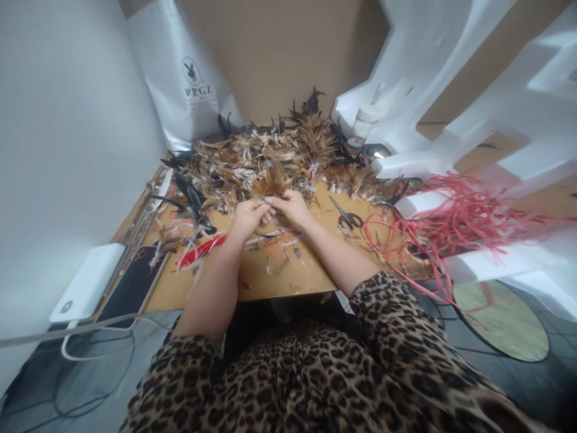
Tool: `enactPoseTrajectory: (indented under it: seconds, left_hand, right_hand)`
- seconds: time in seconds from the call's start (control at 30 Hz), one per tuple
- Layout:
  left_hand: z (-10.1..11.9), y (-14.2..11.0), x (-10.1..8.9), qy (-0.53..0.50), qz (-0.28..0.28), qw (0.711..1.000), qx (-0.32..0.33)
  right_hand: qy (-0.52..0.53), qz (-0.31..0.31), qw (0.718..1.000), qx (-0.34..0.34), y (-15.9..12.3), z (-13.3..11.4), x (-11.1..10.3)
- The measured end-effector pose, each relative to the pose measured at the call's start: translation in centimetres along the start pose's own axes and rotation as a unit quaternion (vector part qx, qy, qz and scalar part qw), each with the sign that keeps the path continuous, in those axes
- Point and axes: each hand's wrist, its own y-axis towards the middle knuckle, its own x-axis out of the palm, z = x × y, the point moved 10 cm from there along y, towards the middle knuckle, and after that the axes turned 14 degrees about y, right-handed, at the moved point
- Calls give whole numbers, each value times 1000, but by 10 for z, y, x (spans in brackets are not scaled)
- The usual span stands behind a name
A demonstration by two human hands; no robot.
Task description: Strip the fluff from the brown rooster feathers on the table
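Over the middle of the table, my left hand [250, 218] and my right hand [291, 208] meet with fingertips pinched together. Between them they grip the base of a fanned bunch of brown feathers [271, 181], whose tips point away from me. The quill ends are mostly covered by my fingers. Just beyond lies a wide heap of brown feather bunches [243, 153] with white bases. Black-handled scissors [346, 215] rest to the right of my right hand, touched by neither hand. Black feathers [192, 195] lie to the left of my left hand.
Pink-red string [469, 210] tangles over white foam pieces [478, 261] on the right. A clear bottle [363, 124] stands at the back right. On the left are a white power bank [88, 282] with a cable, a dark phone [130, 285] and red material [201, 252].
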Motion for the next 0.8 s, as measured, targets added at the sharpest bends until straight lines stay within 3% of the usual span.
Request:
enactPoseTrajectory:
  seconds: [0.17,0.4,0.6,0.8]
  left_hand:
    - [-4,2,-1,13,5,1000,-8]
    - [-10,6,-12,-34,51,998,-16]
    - [-13,4,-18,-80,75,993,-36]
    - [-8,3,-18,-101,76,991,-35]
  right_hand:
    - [-27,19,999,31,3,5,-14]
    - [-88,78,993,18,10,-19,-42]
    - [-214,-45,971,99,-12,-21,-28]
    - [-337,-151,919,138,-45,-10,-22]
